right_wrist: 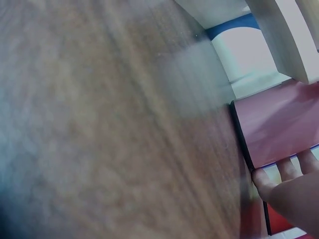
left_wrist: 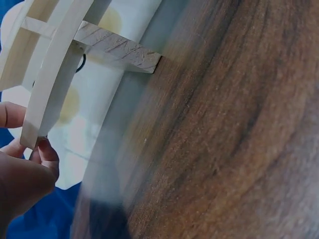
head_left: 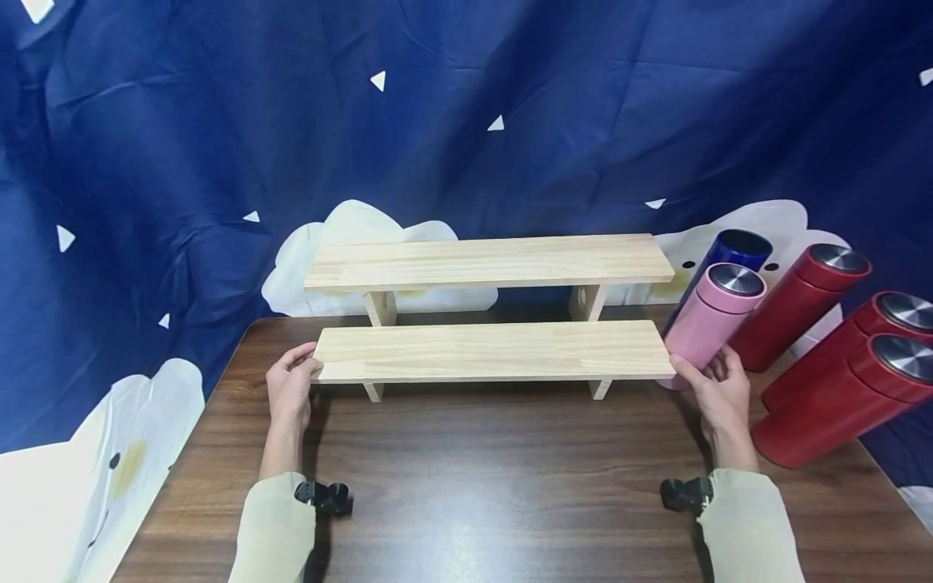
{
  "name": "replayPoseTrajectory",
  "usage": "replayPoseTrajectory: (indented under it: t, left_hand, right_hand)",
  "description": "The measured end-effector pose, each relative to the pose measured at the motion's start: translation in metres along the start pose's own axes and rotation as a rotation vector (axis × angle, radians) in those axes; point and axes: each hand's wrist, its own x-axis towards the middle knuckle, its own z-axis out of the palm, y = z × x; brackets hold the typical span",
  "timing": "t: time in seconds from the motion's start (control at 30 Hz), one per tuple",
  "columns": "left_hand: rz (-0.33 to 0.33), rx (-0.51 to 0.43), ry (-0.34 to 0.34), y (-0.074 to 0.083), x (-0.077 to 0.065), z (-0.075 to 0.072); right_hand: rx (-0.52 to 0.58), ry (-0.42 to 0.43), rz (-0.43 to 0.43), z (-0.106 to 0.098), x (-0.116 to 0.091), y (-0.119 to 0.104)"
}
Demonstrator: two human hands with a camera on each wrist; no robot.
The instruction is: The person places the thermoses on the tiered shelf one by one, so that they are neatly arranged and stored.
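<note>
A two-tier pale wooden shelf stand (head_left: 487, 351) stands on the table. My left hand (head_left: 290, 389) pinches the left end of its lower board (left_wrist: 37, 112), thumb on one face and fingers on the other. Beside the right end stands a pink flask (head_left: 703, 328) with a steel-topped lid. My right hand (head_left: 723, 398) grips this flask low down, its thumb in front by the board's corner and its fingers (right_wrist: 286, 169) along the other side. In the right wrist view the thumb is out of sight. A blue flask (head_left: 738, 247) is partly hidden behind the pink one.
Several red flasks stand at the right: one at the back (head_left: 794, 312), others nearer the table's right edge (head_left: 838, 413). Behind the brown wooden table (head_left: 481, 486) hangs a blue cloth (head_left: 466, 162) with white cloud shapes.
</note>
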Motion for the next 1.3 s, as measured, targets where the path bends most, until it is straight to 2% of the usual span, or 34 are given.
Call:
replayPoseTrajectory:
  t: [0.57, 0.93, 1.3]
  left_hand:
    - [-0.013, 0.001, -0.015, 0.0, 0.002, -0.001]
    - [-0.005, -0.02, -0.014, 0.002, 0.001, -0.001]
    - [-0.009, -0.047, -0.023, 0.001, 0.003, -0.003]
  right_hand:
    - [-0.209, 0.047, 0.031, 0.0, -0.002, -0.002]
    - [-0.043, 0.113, 0.013, 0.0, -0.007, -0.017]
    - [-0.011, 0.137, -0.137, 0.0, -0.012, -0.041]
